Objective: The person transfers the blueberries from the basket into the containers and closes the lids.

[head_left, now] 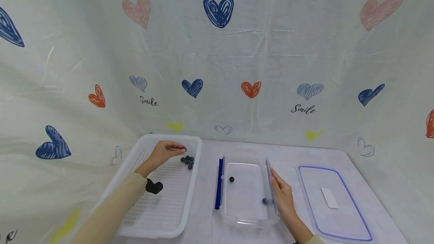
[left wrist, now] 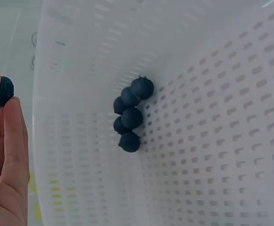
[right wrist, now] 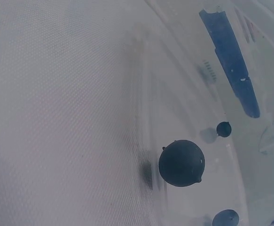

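My left hand (head_left: pixel 164 153) pinches a small dark blue ball with tiny nubs (left wrist: pixel 3 91) between thumb and fingertips, above the far right part of a white perforated basket (head_left: pixel 156 199). Below it, several like balls (left wrist: pixel 131 117) lie clustered on the basket floor by its side wall. My right hand (head_left: pixel 283 193) holds the right side of a clear plastic container (head_left: pixel 249 221), its fingers along that edge. Inside the container sit a ball at the left (head_left: pixel 232 179) and another ball near the right wall (right wrist: pixel 181 163). The right wrist view does not show the hand.
A blue locking flap (head_left: pixel 219 183) sticks out on the container's left side. To the right lies a clear lid with a blue rim (head_left: pixel 333 202), a white label on it. A curtain printed with hearts (head_left: pixel 217 55) hangs behind the white-covered table (head_left: pixel 203 199).
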Demonstrator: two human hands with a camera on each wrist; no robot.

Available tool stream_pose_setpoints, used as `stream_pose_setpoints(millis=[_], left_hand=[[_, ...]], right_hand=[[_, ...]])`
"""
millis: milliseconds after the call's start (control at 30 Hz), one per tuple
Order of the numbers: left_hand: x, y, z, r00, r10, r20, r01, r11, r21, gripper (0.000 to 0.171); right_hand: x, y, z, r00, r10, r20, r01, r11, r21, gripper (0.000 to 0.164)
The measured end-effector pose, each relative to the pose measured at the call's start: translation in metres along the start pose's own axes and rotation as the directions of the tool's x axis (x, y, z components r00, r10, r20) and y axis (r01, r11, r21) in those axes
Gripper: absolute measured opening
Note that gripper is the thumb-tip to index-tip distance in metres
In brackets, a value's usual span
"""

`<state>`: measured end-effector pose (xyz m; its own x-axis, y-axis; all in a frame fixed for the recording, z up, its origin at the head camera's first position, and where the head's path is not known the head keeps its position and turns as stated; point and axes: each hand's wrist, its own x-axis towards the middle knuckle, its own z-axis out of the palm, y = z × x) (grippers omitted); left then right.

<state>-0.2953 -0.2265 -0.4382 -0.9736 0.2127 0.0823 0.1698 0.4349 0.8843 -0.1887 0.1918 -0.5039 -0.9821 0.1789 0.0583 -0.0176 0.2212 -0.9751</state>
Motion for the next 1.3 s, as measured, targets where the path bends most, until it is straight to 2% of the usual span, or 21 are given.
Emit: stream_pose_setpoints(millis=[167,400,633,1000,1300], left_hand=[[0.002,0.009,0.000,1.000,-0.025,0.008,0.025,1.000,-0.014,0.039],[0.003,0.023,0.006,1.000,-0.018,0.014,0.018,0.999,-0.031,0.039],[0.007,0.043,0.018,0.998,0.012,0.059,-0.007,0.996,-0.086,0.038],[0.016,0.064,0.039,0.994,0.041,0.106,-0.029,0.994,-0.107,0.031],[0.020,0.078,0.055,0.989,0.050,0.137,-0.034,0.993,-0.117,0.035]], right_hand=[[0.000,0.000,0.000,1.000,-0.012,0.012,0.012,1.000,0.008,0.046],[-0.002,-0.001,0.000,1.000,-0.017,0.018,0.017,1.000,0.011,0.046],[0.000,-0.001,0.000,1.000,-0.022,0.020,0.022,1.000,0.015,0.047],[0.001,-0.001,0.001,1.000,-0.005,0.004,0.005,1.000,-0.016,0.046],[0.002,0.001,0.001,1.000,-0.024,-0.005,0.024,1.000,-0.019,0.046]])
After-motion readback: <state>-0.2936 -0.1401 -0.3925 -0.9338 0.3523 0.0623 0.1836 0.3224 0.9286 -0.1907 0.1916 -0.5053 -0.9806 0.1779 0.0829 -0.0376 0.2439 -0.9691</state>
